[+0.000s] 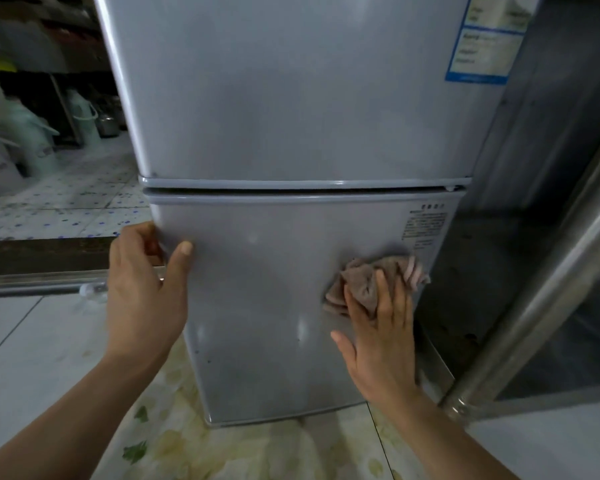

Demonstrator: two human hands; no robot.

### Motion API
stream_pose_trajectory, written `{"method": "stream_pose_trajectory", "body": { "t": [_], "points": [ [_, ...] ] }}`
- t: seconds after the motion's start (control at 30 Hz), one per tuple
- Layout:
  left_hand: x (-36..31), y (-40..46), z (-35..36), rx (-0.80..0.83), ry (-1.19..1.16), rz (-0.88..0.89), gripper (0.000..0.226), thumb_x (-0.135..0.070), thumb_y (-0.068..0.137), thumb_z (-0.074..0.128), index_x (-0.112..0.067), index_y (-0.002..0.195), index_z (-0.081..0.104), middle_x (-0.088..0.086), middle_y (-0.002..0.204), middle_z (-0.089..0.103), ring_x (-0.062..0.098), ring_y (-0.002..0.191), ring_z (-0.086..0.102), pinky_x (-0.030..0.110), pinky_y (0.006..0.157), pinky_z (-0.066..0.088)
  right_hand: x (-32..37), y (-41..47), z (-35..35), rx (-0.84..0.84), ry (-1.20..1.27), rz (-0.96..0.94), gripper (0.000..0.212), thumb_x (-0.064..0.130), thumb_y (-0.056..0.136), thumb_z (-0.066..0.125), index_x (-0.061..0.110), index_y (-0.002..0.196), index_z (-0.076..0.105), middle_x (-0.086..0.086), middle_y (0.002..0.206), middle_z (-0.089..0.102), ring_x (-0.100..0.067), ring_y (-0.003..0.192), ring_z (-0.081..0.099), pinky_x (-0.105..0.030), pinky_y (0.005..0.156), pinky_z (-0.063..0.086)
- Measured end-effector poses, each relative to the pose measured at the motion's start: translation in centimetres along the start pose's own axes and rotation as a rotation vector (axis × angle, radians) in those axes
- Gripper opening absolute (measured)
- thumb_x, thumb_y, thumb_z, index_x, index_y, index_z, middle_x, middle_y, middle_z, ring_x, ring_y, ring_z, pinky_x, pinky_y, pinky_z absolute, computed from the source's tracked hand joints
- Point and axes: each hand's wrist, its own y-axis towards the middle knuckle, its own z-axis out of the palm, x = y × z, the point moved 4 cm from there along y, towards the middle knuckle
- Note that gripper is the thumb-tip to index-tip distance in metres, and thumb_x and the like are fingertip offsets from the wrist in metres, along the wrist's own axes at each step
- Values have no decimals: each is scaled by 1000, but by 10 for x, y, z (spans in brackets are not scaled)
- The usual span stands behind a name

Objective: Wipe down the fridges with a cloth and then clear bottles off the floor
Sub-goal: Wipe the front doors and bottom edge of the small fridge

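A small grey two-door fridge [291, 109] fills the middle of the head view. My left hand [142, 289] grips the left edge of its lower door [264, 306], thumb on the front face. My right hand [381, 337] presses a crumpled brownish-pink cloth [364, 282] flat against the right part of that lower door, fingers spread over the cloth. A clear bottle [90, 292] lies on the floor to the left, behind my left wrist, mostly hidden.
A larger stainless steel fridge [548, 237] with a long vertical handle stands close on the right. Pale green jugs [39, 140] and shelving crowd the far left. A floral sheet [257, 448] covers the floor under the grey fridge.
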Motion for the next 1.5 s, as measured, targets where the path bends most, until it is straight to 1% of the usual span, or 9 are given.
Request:
{"method": "stream_pose_trajectory", "body": {
  "t": [0.27,0.5,0.7,0.8,0.97,1.1,1.23,1.37,1.5],
  "points": [
    [5,-1,5,-15,-20,8,25,-34,93,52,-24,114,44,8,114,53,26,104,52,48,89,46,-38,73,-42,-174,125,163,69,54,93,37,30,149,6,-17,154,0,-43,143,2,-55,116,12],
    [16,-7,4,-11,-38,2,34,-40,92,48,-24,122,46,6,121,54,23,107,53,46,88,47,-41,7,-6,86,284,316,81,61,87,34,35,150,-9,-12,155,-16,-45,143,3,-62,109,30],
    [46,-35,14,91,-11,-93,29,-23,95,48,-21,124,47,-6,111,54,17,102,53,41,88,43,-59,71,-46,-100,471,331,78,55,87,40,32,148,-4,-28,152,-1,-42,139,21,-41,110,23],
    [52,-32,17,75,-32,-120,27,-24,96,48,-18,122,49,-4,110,55,16,99,52,36,84,40,-57,62,-32,-143,501,323,79,52,88,44,29,149,0,-26,152,-1,-36,140,18,-39,114,23],
    [52,-33,18,76,-46,-111,27,-21,96,47,-14,123,46,-2,109,53,15,99,50,34,81,38,-45,-15,15,99,426,308,78,71,89,25,39,149,-13,-15,155,-16,-45,143,6,-57,114,24],
    [51,-34,17,77,-24,-108,27,-23,96,48,-16,122,47,-3,109,54,15,98,50,34,81,39,-41,-41,26,176,272,218,75,68,92,22,27,151,1,-9,153,-33,-46,143,-7,-62,112,20],
    [48,-35,15,80,-33,-105,26,-24,96,48,-17,121,48,-3,108,55,14,97,50,33,81,38,-48,-11,9,82,250,160,70,66,92,23,33,150,3,-11,155,-22,-40,143,-15,-63,114,4],
    [50,-33,15,87,-28,-78,18,-24,96,49,-23,114,47,-3,105,55,13,95,51,35,80,41,-35,32,-8,-138,254,233,72,61,94,29,19,149,13,-20,151,-7,-50,140,-5,-65,113,5],
    [51,-32,14,76,-29,-72,13,-21,95,50,-27,105,44,-2,101,55,10,91,51,31,77,40,1,-8,24,-22,157,159,76,62,87,41,29,148,9,-19,153,-18,-43,143,-11,-58,115,-4]
  ]
}}
